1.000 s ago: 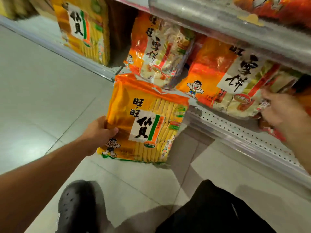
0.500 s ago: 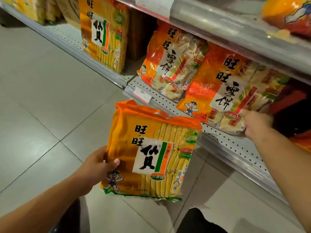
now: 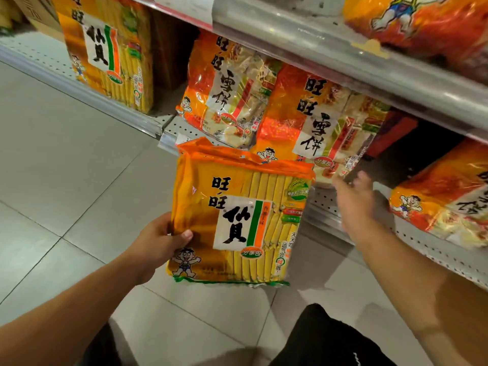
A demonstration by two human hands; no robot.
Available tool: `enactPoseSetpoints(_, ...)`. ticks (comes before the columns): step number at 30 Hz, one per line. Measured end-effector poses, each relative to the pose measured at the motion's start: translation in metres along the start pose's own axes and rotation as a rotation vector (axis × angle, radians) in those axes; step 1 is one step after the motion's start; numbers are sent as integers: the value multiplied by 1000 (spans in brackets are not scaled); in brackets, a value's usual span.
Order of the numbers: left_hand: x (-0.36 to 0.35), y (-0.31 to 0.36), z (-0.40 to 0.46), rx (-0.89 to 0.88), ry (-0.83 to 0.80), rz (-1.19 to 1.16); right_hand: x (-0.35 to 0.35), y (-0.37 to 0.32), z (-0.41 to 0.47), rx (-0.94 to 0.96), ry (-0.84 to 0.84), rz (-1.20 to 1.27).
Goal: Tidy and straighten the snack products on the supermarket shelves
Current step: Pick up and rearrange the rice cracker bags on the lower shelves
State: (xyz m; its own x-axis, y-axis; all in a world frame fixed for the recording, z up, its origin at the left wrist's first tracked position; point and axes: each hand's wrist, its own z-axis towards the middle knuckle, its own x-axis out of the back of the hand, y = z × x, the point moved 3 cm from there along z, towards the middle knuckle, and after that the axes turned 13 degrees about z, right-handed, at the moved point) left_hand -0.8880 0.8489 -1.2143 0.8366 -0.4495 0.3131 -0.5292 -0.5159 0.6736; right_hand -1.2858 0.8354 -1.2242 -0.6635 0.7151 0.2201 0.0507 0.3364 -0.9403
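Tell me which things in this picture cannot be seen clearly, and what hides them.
- Left hand fingers: hidden behind the yellow pack; only the thumb shows.
- Right hand: motion-blurred, so contact with the orange pack is unclear.
- Price tag: covered by the yellow pack's top.
- Dark gap: too shadowed to read.
- Top-shelf bag: cut off by the frame edge.

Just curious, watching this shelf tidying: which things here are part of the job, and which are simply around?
Part of the job:
yellow rice cracker pack, gripped by left hand
right hand, open
orange-red rice cracker packs
lower shelf

Just around:
floor tiles
cardboard box
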Motion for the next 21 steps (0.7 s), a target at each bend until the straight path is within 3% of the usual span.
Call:
enactPoseSetpoints(5,25,20,-34,87,-93,-47,8,4,-114,-333,-435,59)
enactPoseSetpoints(7,43,30,-66,138,-102,-49,14,-16,-160,-424,-532,4)
enactPoseSetpoints(11,79,64,-150,210,-113,-71,32,-86,-234,-403,-546,-95)
enactPoseSetpoints(15,120,106,-250,270,-23,-86,54,-185,-304,-397,-550,-124)
enactPoseSetpoints(21,195,155,-402,184,89,-5,62,-333,-391,-384,-641,-178)
